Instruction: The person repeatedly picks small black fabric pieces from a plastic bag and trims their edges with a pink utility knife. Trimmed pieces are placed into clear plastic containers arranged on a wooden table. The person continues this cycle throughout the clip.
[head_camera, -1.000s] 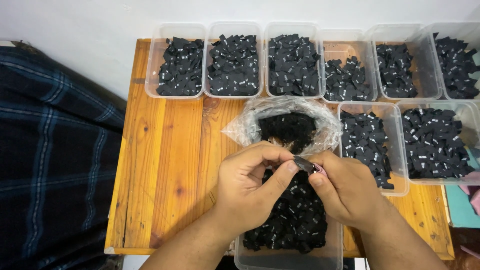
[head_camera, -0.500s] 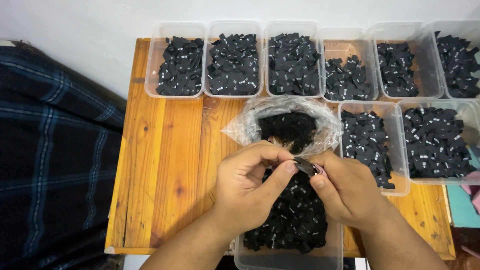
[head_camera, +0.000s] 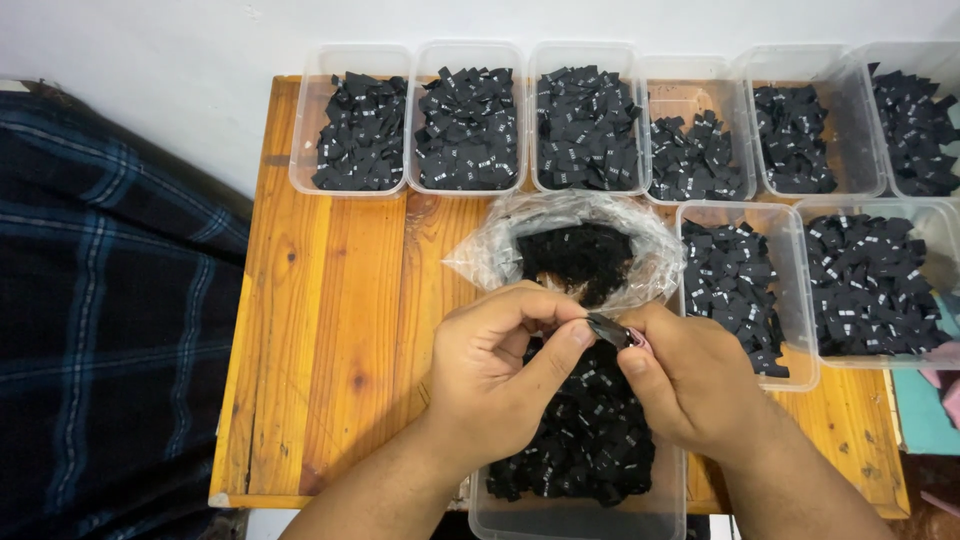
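A wooden table (head_camera: 330, 330) carries many clear plastic tubs of small black labels, six in the back row (head_camera: 585, 115) and two more at the right (head_camera: 745, 290). Near the middle lies an open plastic bag (head_camera: 575, 250) with more of them. Over the nearest tub (head_camera: 580, 450) the left hand (head_camera: 495, 375) and right hand (head_camera: 690, 375) meet, both with fingers closed. They pinch one small black label (head_camera: 608, 330) between the fingertips, just above the heap.

Bright, even light from above; soft shadows under the hands, mild glare on the plastic bag (head_camera: 570, 225), edges perhaps slightly bowed, focus sharp.
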